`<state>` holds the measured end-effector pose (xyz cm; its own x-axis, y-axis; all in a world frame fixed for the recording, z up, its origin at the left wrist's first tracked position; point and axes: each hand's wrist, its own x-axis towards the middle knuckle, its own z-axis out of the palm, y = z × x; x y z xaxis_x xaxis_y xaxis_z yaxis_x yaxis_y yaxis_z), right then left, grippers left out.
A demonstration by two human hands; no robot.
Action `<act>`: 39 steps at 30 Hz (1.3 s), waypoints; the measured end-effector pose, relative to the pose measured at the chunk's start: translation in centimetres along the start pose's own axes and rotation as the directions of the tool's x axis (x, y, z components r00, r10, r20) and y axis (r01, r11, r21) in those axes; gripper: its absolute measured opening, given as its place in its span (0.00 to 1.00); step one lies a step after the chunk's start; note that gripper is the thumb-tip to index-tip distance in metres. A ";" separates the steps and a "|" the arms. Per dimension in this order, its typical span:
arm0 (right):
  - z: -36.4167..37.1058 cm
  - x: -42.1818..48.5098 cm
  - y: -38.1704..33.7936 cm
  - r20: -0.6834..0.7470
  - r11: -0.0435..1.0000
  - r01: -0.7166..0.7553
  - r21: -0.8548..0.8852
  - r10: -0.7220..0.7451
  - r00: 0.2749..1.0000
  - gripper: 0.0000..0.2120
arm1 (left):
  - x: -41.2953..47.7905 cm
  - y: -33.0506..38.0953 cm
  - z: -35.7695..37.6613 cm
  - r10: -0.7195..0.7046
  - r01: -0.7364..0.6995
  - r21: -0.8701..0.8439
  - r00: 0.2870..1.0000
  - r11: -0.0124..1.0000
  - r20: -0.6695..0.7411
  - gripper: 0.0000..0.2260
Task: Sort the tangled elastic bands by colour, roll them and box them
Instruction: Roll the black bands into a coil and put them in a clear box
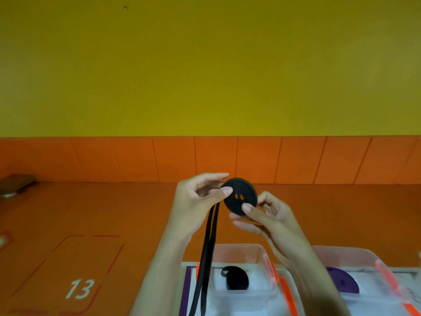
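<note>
Together, left hand (200,198) and right hand (270,216) pinch a flat black coil (241,197); its limp tails (206,258) cross a clear plastic box (241,248) holding a black roll (235,279).

The orange counter (114,213) carries a painted white 13 (79,289) among outlined rectangles. On its near part stand a left clear box (239,252) and a right clear box (346,254), side by side. A dark flat object (16,182) lies far left.
</note>
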<state>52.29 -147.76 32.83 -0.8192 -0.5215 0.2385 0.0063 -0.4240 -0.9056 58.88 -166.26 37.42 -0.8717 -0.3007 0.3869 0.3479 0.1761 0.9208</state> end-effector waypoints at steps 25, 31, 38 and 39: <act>1.3 0.8 -3.0 -0.147 0.988 0.095 -0.122 -0.113 0.983 0.15 | 1.6 -0.5 0.4 -0.068 0.076 -0.187 0.997 0.979 0.048 0.15; 0.4 0.4 -2.2 0.004 0.920 0.029 -0.390 -0.030 1.000 0.05 | 1.0 -0.9 -0.3 0.085 -0.088 -0.048 0.994 0.995 -0.065 0.12; 1.6 0.9 -0.4 -0.202 0.957 0.173 -0.233 -0.222 0.954 0.07 | 0.3 -1.9 1.3 0.150 -0.163 -0.036 0.958 0.986 -0.243 0.06; 1.8 1.0 0.0 -0.232 0.967 0.187 -0.173 -0.225 0.946 0.09 | 0.5 -1.7 1.0 0.113 -0.125 -0.065 0.980 0.990 -0.162 0.09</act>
<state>52.50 -149.59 33.64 -0.9100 -0.2261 0.3477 -0.2464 -0.3795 -0.8918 57.51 -165.81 35.97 -0.7593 -0.4266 0.4915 0.4760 0.1511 0.8664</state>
